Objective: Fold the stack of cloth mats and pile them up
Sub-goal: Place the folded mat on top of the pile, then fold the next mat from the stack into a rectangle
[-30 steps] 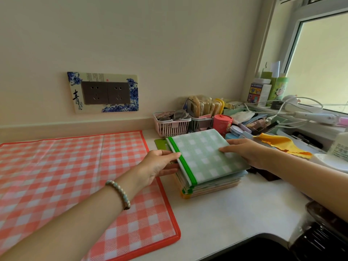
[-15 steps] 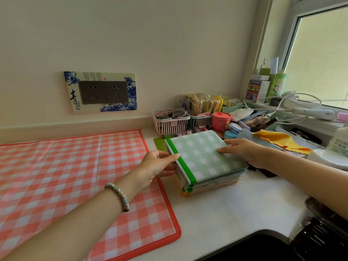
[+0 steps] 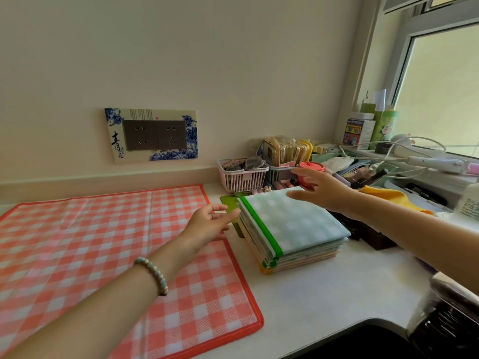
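Landmark: pile of folded mats (image 3: pixel 293 229), resting on the white counter (image 3: pixel 324 294), its long edges skewed to the counter's front edge.
Pile, top layer: folded green-and-white checked mat (image 3: pixel 298 218) with a bright green binding along its left edge; flat, corners roughly matching the layers under it.
Pile, lower layers: several more folded mats, edges in green, pink and orange visible at the front and left side; exact count cannot be told.
Unfolded mat: red-and-white checked mat (image 3: pixel 108 255) with red binding, spread flat on the counter to the left of the pile, its right border just beside the pile, not touching it.
Left hand (image 3: pixel 207 224): over the red mat's right border, just left of the pile; fingers (image 3: pixel 228 215) loosely spread and slightly curled, holding nothing, tips near the pile's green edge. Contact with it cannot be told.
Right hand (image 3: pixel 321 190): above the pile's far right corner, palm down, fingers spread wide, gripping nothing.
Wrist: beaded bracelet (image 3: pixel 153 274) on the left forearm.
Behind the pile: pink basket (image 3: pixel 241 178) against the wall, red round tub (image 3: pixel 309 173) beside it.
Right of the pile: yellow cloth (image 3: pixel 394 199), behind the right forearm.
Wall: double socket plate (image 3: pixel 153 134) with blue floral surround, above and left of the pile.
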